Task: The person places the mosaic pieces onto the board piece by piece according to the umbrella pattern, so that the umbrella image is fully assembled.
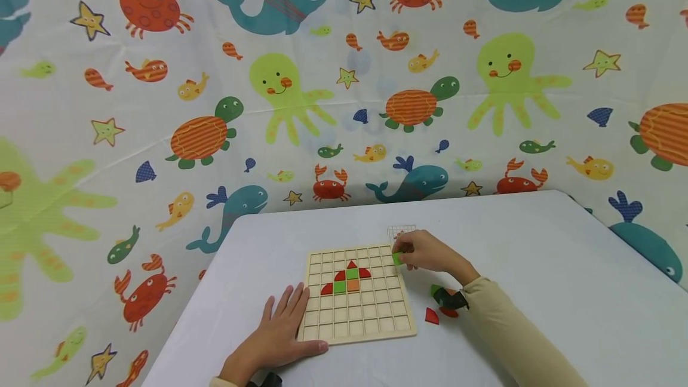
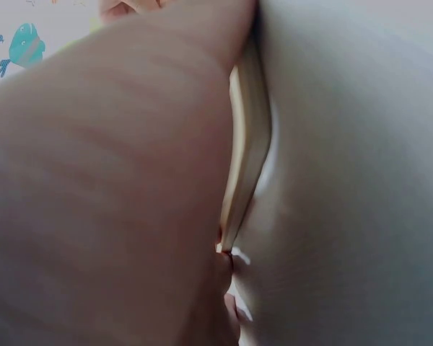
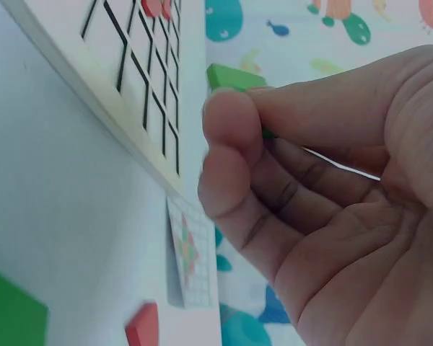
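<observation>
A wooden grid board [image 1: 371, 328] lies on the table, with red, green and orange pieces in several of its upper-middle cells. Among them are a red triangle [image 1: 352, 265], a green square [image 1: 340, 287] and an orange square [image 1: 352, 285]. My left hand [image 1: 276, 332] rests flat by the board's lower left corner, fingers extended along its left side and thumb by the front edge. Over the board's upper right edge, my right hand [image 1: 428, 252] pinches a small green block [image 3: 234, 77] between thumb and fingertips.
Behind the right hand lies a small gridded pattern card [image 3: 195, 252]. Loose pieces, including a red quarter-round [image 1: 432, 316], lie right of the board, partly hidden beneath the right wrist's black strap [image 1: 450, 299]. A sea-animal curtain [image 1: 344, 100] hangs behind the white table [image 1: 537, 237].
</observation>
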### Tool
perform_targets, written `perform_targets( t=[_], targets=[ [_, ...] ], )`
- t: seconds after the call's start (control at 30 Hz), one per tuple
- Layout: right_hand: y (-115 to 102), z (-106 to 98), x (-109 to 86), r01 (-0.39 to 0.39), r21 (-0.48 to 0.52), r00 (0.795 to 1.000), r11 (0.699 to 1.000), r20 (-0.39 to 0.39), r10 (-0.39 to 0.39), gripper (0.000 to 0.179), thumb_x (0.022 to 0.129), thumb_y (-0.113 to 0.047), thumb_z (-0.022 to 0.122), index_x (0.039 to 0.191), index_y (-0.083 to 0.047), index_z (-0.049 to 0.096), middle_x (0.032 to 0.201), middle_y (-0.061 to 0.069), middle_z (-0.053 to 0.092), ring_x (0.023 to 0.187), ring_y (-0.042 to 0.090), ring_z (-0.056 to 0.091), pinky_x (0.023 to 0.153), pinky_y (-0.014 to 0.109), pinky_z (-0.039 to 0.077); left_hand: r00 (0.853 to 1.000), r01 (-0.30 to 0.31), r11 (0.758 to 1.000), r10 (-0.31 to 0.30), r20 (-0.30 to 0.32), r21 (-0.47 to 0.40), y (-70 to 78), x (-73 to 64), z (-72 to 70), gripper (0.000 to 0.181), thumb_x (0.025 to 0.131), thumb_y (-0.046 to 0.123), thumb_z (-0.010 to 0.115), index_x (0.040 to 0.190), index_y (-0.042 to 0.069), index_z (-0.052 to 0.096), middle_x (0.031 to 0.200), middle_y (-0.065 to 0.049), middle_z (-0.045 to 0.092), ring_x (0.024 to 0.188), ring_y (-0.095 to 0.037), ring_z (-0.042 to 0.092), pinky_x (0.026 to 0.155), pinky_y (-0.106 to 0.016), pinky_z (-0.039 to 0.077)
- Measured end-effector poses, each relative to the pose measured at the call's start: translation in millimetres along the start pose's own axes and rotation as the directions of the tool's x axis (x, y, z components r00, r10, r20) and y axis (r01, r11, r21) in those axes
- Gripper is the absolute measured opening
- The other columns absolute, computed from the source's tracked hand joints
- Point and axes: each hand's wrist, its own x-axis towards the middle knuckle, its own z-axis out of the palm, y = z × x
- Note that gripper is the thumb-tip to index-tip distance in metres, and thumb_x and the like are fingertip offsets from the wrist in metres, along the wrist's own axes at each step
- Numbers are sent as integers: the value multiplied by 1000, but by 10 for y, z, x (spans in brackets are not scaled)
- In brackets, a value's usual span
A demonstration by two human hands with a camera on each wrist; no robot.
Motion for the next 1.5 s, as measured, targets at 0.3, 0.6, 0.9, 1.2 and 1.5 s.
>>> perform_targets(
  t=[0.3,0.6,0.9,1.2,1.5],
  targets=[
    [-7,200,55,26,73,1000,997,-5,-26,8,100,3,70,106,-1,74,85,3,70,68,14,69,68,29,60,1000,6,1000,-6,-4,5,-3,5,41,129,80,84,69,170,4,23,178,-16,16,163,-41,4,123,-71,-5],
    [-93,372,78,56,152,998,987,-19,-53,17,98,9,67,113,5,74,95,7,73,73,17,75,71,29,62,1000,-3,1000,3,-8,2,15,-12,31,128,80,83,69,169,2,25,177,-17,17,163,-42,5,123,-71,-5],
    [-185,493,89,66,92,998,994,-30,-63,16,98,8,69,111,2,77,95,8,74,73,13,73,74,26,61,1000,-8,1000,9,-12,10,23,-10,8,127,81,82,69,169,2,26,176,-18,19,162,-43,6,122,-72,-4],
    [-186,572,124,58,-41,997,997,-50,-60,13,96,2,75,107,-4,80,92,-3,72,81,11,67,78,29,58,1000,-14,1000,14,-4,16,34,-12,-23,125,83,81,70,169,2,25,177,-19,18,163,-43,6,122,-72,-3],
    [-181,610,136,91,-37,996,995,-21,-91,15,96,6,74,109,-1,78,92,0,73,78,12,64,76,27,57,1000,-14,1000,14,-8,6,10,-6,-4,128,81,82,70,169,2,25,177,-18,18,163,-42,6,123,-71,-5]
  ],
)
